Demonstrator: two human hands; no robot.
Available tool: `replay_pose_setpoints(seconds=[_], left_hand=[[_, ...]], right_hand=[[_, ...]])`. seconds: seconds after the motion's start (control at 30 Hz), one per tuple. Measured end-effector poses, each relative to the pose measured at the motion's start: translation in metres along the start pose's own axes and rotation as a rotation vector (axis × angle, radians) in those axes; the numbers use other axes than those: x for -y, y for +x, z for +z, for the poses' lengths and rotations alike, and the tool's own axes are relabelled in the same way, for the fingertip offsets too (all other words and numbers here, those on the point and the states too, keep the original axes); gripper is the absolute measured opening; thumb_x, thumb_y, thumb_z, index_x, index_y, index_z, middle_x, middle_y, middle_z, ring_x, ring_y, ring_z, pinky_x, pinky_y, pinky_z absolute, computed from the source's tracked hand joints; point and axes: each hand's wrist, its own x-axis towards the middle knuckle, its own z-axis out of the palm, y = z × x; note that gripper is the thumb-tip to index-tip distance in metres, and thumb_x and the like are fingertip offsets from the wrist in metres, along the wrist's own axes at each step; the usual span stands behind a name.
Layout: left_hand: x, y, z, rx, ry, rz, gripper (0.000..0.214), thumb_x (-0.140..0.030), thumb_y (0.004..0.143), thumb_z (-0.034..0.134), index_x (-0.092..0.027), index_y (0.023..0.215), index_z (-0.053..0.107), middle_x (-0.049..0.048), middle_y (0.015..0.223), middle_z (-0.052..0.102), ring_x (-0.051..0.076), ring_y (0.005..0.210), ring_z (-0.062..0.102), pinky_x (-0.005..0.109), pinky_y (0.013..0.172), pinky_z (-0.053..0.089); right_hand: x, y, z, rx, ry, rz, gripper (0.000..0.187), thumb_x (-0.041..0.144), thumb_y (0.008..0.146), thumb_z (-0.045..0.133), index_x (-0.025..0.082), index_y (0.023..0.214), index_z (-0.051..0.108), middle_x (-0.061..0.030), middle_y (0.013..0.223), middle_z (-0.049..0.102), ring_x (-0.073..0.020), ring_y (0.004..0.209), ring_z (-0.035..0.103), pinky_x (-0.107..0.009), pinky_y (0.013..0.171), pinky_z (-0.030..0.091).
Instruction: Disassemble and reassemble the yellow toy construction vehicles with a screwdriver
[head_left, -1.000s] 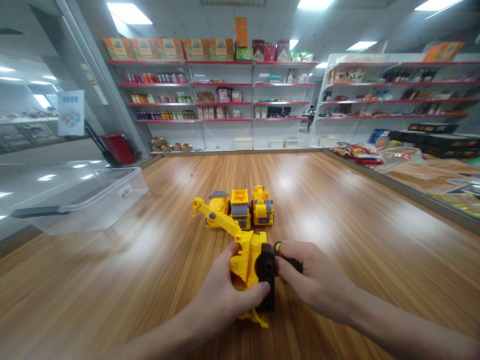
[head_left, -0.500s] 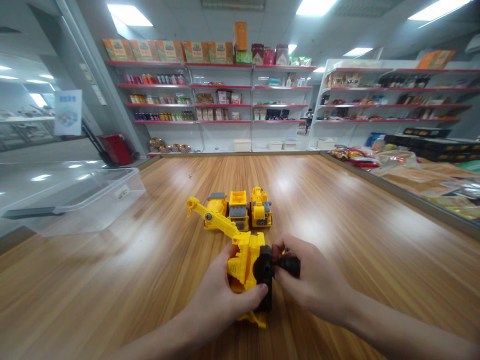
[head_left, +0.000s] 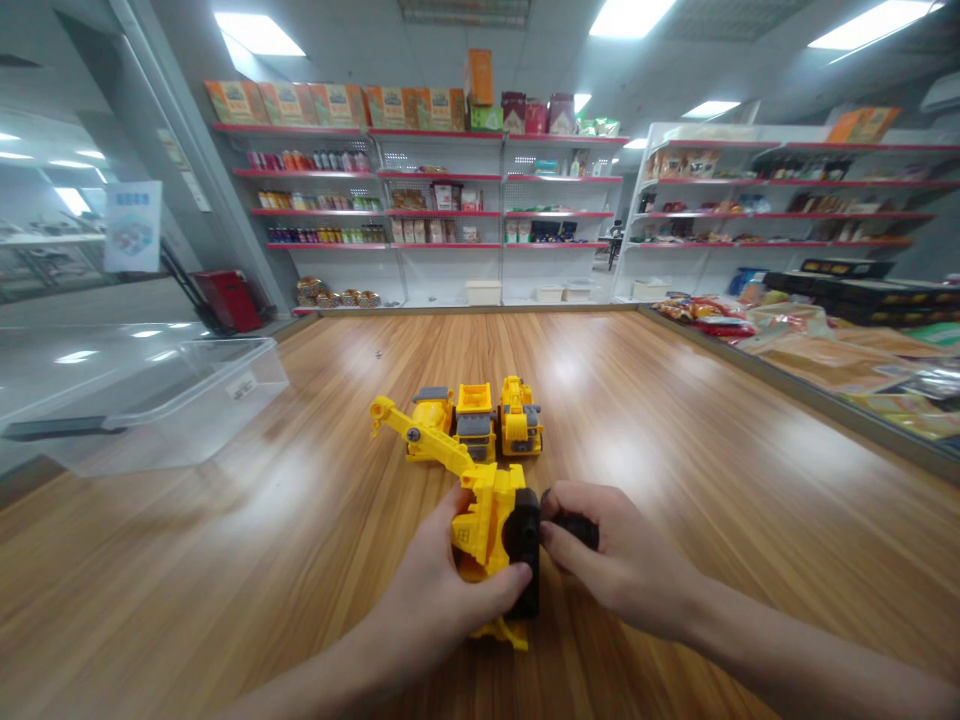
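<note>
The left hand (head_left: 435,585) grips a yellow toy crane truck (head_left: 489,520) near the middle of the table (head_left: 690,480), tipped on its side. Its arm points to 11 o'clock, and its black bottom (head_left: 526,530) faces 3 o'clock. At that 3 o'clock side, the right hand (head_left: 634,560) pinches a black handle (head_left: 580,530) right by the black bottom. I cannot tell if the two touch. The yellow top and black bottom sit together, so that much looks done. The work on the bottom looks not done yet; how much is left, I cannot see. At 12 o'clock, a mixer truck (head_left: 433,415), a dump truck (head_left: 475,425) and a digger (head_left: 517,415) stand side by side, looking whole.
</note>
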Motion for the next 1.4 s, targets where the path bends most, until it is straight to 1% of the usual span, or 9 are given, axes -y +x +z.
replay_pose_setpoints(seconds=[0.3, 0.6, 0.7, 0.87, 0.97, 1.03, 1.17, 1.3, 1.4], left_hand=[[-0.008, 0.001, 0.007, -0.142, -0.088, -0.018, 0.049, -0.024, 0.066, 0.079, -0.015, 0.108, 0.055, 0.0058, 0.091, 0.073, 0.022, 0.083, 0.070, 0.029, 0.072, 0.056], [-0.006, 0.006, 0.005, -0.171, -0.102, -0.052, 0.053, -0.027, 0.064, 0.080, -0.014, 0.110, 0.056, 0.0087, 0.094, 0.074, 0.024, 0.082, 0.071, 0.032, 0.071, 0.057], [-0.002, 0.007, 0.005, -0.200, -0.076, -0.036, 0.050, -0.028, 0.065, 0.080, -0.014, 0.107, 0.057, 0.0103, 0.096, 0.074, 0.025, 0.085, 0.071, 0.036, 0.076, 0.057], [0.000, 0.007, 0.004, -0.203, -0.072, -0.029, 0.050, -0.029, 0.066, 0.079, -0.014, 0.108, 0.057, 0.0113, 0.098, 0.074, 0.026, 0.087, 0.071, 0.037, 0.077, 0.057], [-0.003, 0.005, 0.003, -0.182, -0.060, -0.062, 0.050, -0.029, 0.068, 0.078, -0.014, 0.110, 0.055, 0.0110, 0.098, 0.074, 0.025, 0.085, 0.072, 0.036, 0.075, 0.058], [-0.005, 0.004, 0.004, -0.183, -0.046, -0.077, 0.051, -0.029, 0.069, 0.078, -0.014, 0.111, 0.054, 0.0109, 0.099, 0.074, 0.025, 0.085, 0.072, 0.036, 0.074, 0.058], [-0.004, 0.003, 0.005, -0.213, -0.044, -0.064, 0.052, -0.030, 0.068, 0.079, -0.014, 0.110, 0.054, 0.0110, 0.100, 0.074, 0.026, 0.086, 0.072, 0.035, 0.075, 0.058], [0.000, 0.003, 0.007, -0.196, -0.086, -0.067, 0.052, -0.029, 0.066, 0.080, -0.014, 0.110, 0.056, 0.0115, 0.099, 0.075, 0.026, 0.084, 0.072, 0.036, 0.073, 0.058], [0.001, 0.003, 0.008, -0.191, -0.103, -0.074, 0.052, -0.029, 0.065, 0.081, -0.015, 0.109, 0.057, 0.0111, 0.096, 0.075, 0.027, 0.084, 0.072, 0.035, 0.073, 0.058]], right_hand=[[-0.007, 0.004, -0.008, -0.040, -0.154, -0.034, 0.015, 0.020, 0.086, 0.053, 0.018, 0.071, 0.055, 0.0026, 0.063, 0.052, -0.0115, 0.059, 0.047, -0.024, 0.054, 0.032], [-0.016, 0.014, -0.029, -0.051, -0.266, -0.012, 0.014, 0.018, 0.086, 0.051, 0.017, 0.077, 0.061, -0.0019, 0.069, 0.062, -0.0145, 0.065, 0.053, -0.026, 0.059, 0.036], [-0.014, 0.015, -0.036, 0.007, -0.319, -0.044, 0.014, 0.019, 0.085, 0.053, 0.017, 0.075, 0.062, -0.0005, 0.066, 0.060, -0.0124, 0.061, 0.050, -0.025, 0.057, 0.034], [-0.011, 0.009, -0.052, 0.235, -0.307, -0.024, 0.013, 0.028, 0.076, 0.069, 0.018, 0.068, 0.066, 0.0028, 0.056, 0.057, -0.0090, 0.050, 0.044, -0.023, 0.047, 0.028], [-0.014, 0.006, -0.071, 0.426, -0.370, 0.089, 0.015, 0.032, 0.071, 0.074, 0.019, 0.065, 0.068, 0.0030, 0.051, 0.058, -0.0097, 0.047, 0.047, -0.023, 0.046, 0.029], [-0.018, 0.005, -0.089, 0.562, -0.394, 0.250, 0.018, 0.033, 0.074, 0.070, 0.019, 0.063, 0.067, 0.0028, 0.045, 0.058, -0.0102, 0.042, 0.049, -0.023, 0.045, 0.032], [-0.029, -0.001, -0.116, 0.547, -0.461, 0.520, 0.028, 0.035, 0.079, 0.061, 0.017, 0.058, 0.062, -0.0035, 0.052, 0.066, -0.0122, 0.039, 0.055, -0.023, 0.043, 0.036], [-0.044, -0.027, -0.115, 0.677, -0.468, 0.713, 0.020, 0.031, 0.066, 0.072, 0.017, 0.057, 0.060, -0.0025, 0.050, 0.065, -0.0141, 0.038, 0.056, -0.023, 0.040, 0.036], [-0.053, -0.057, -0.107, 0.680, -0.400, 0.799, 0.018, 0.019, 0.057, 0.074, 0.019, 0.059, 0.057, 0.0011, 0.046, 0.061, -0.0147, 0.037, 0.056, -0.021, 0.035, 0.032]])
